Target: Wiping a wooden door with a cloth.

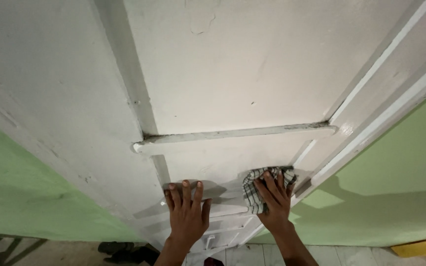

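Pressing flat against a white painted door (232, 74), the left hand (187, 212) was spread wide, fingers up, palm on the lower panel, holding nothing. Right hand (273, 199) lay just beside it toward the door's right edge, fingers splayed over a checked cloth (253, 189), pinning that cloth against the panel. Cloth was white with dark grid lines, bunched, sitting in the upper right corner of the lower panel, just under the horizontal rail (235, 134) and touching the raised right-hand moulding. Part of the cloth was hidden under the fingers. Both hands sat below the rail, near each other but apart, not touching.

Door was shot from below at a steep angle. A vertical moulding strip ran up the left of the panels; the white frame (385, 116) ran along the right edge. Green wall (400, 197) showed on both sides of the door. A small white latch (210, 241) sat low on the door between the two wrists. Tiled floor (351, 256) at bottom, a yellow object (422, 247) in the bottom right corner, dark shapes bottom left, too dim to tell.
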